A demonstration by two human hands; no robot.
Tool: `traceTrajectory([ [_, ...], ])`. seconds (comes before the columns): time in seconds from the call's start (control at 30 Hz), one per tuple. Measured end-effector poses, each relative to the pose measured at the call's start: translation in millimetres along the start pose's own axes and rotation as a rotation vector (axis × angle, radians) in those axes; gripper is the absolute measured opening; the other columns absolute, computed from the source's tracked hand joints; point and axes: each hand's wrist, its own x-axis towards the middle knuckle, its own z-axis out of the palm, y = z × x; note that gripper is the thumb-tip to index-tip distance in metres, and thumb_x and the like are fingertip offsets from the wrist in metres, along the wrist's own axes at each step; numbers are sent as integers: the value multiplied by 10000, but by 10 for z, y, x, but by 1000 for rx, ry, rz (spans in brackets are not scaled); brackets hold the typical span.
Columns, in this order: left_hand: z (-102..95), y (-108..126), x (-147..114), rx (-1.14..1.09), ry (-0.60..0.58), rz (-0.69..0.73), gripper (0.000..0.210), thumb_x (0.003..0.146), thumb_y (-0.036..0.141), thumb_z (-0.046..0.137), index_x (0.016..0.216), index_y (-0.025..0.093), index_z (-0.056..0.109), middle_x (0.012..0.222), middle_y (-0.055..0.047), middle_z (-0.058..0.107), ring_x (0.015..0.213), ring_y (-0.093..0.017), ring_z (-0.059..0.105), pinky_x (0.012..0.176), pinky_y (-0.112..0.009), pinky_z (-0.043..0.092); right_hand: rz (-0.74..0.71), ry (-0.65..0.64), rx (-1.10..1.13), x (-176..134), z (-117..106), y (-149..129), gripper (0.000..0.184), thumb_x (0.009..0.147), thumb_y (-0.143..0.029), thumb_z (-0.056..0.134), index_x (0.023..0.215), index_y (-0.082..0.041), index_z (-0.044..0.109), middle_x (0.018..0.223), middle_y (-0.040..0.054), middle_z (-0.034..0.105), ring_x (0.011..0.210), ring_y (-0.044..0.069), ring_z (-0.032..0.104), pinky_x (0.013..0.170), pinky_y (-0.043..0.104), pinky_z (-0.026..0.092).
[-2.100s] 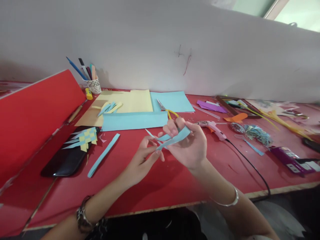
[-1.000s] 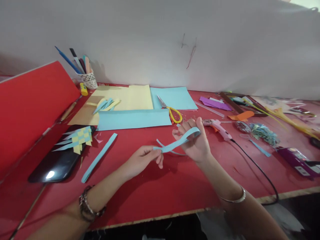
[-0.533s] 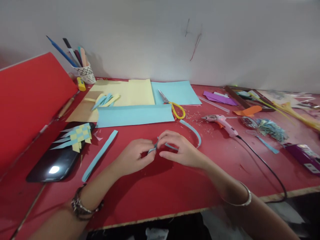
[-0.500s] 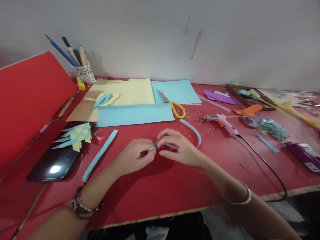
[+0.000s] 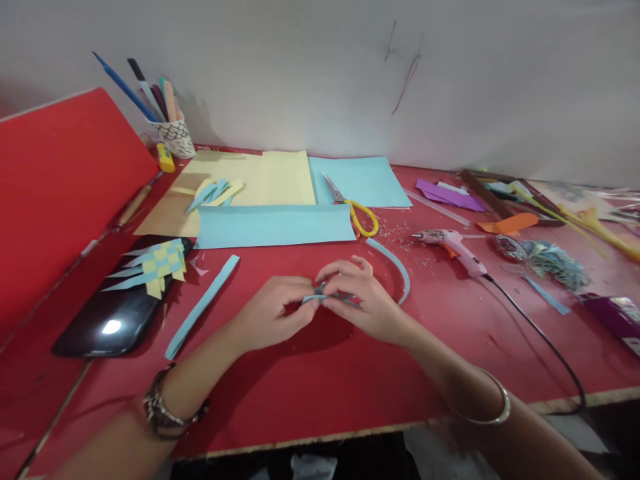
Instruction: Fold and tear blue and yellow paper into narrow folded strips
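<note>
Both hands meet over the middle of the red table, pinching a narrow blue paper strip (image 5: 314, 299). My left hand (image 5: 280, 310) grips its left part between thumb and fingers. With thumb and fingertips, my right hand (image 5: 363, 297) holds it just to the right, and the strip runs on behind that hand. A curved blue strip end (image 5: 393, 260) lies behind my right hand, perhaps the same piece. Left of my left hand rests a folded blue paper strip (image 5: 203, 307). Fingers hide much of the held part.
A phone (image 5: 105, 327) carries a woven paper piece (image 5: 163, 263) at left. Yellow-handled scissors (image 5: 364, 219) lie on blue sheets (image 5: 275, 225). To the right are a pink glue gun (image 5: 457, 250) with its cord, a tassel bundle (image 5: 557, 263) and a purple stapler-like object (image 5: 613, 317).
My right hand's thumb and fingertips have closed in on the strip next to my left fingers. The camera view has shifted slightly, and the other things lie as before.
</note>
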Motion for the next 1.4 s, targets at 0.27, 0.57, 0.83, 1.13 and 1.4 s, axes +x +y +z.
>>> traceTrajectory([
  [0.27,-1,-28,12,-36,240,-160,163,813,234,388,715,183,508,692,12,535,651,-101,494,610,-208,382,51,76,-6,10,-11,30,165,832,-235,405,673,-203,436,587,-56,468,535,96,428,823,349,242],
  [0.57,38,-77,19,-214,360,-390,318,801,292,457,1112,231,432,827,6,578,721,-108,549,613,-210,425,73,156,-49,13,-17,32,168,801,-188,411,634,-197,422,705,-19,530,661,129,502,856,394,200],
  [0.83,103,-26,16,-392,228,-380,412,807,278,421,1212,219,373,869,-17,653,815,-141,596,764,-298,455,65,83,-101,14,29,17,170,826,-210,395,662,-198,439,648,-31,522,597,109,473,831,377,218],
  [1.13,86,-35,45,-549,203,-486,229,729,337,526,889,186,590,797,-18,666,704,-136,618,676,-261,481,74,172,-125,30,46,63,194,810,-200,412,618,-189,439,561,-52,506,512,93,434,729,320,239],
  [1.4,116,-61,53,-627,229,-485,114,685,295,588,722,187,593,655,28,631,623,-103,594,626,-226,470,63,174,-133,16,51,73,217,825,-245,416,616,-191,429,554,-45,482,516,92,398,723,323,241],
])
